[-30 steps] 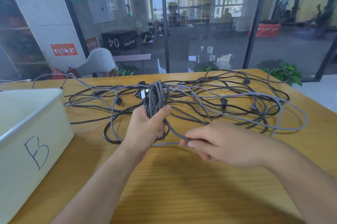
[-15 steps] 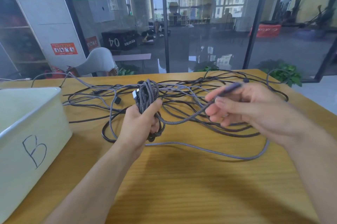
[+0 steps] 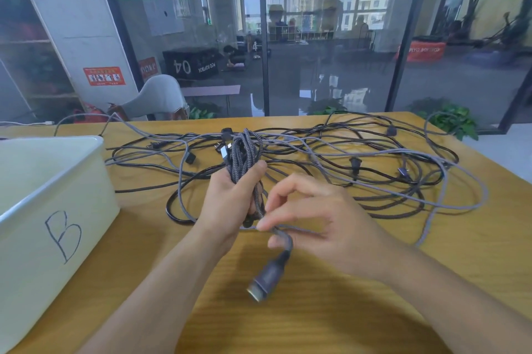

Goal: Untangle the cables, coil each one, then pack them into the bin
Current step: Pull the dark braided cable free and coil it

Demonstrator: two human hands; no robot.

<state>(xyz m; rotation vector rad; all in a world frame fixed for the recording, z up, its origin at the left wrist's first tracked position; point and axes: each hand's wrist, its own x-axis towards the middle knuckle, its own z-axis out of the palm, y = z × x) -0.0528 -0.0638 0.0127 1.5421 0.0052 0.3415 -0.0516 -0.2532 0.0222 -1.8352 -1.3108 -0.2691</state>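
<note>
The left hand (image 3: 230,204) grips a coiled bundle of grey braided cable (image 3: 244,157) upright above the wooden counter (image 3: 316,310). The right hand (image 3: 322,227) pinches its loose tail, whose boxy metal plug (image 3: 266,278) dangles. Thin black and grey cables (image 3: 374,169) sprawl tangled behind; the white plastic bin (image 3: 51,209), marked "B", sits left.

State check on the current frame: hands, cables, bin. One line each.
left hand: grips the coil, held upright
braided cable coil: mostly wound, one end loose
right hand: pinches the coil's loose end
plug: hanging free below the right hand, above the table
cable pile: tangled, spread on the table
bin: open, inside not visible
</note>
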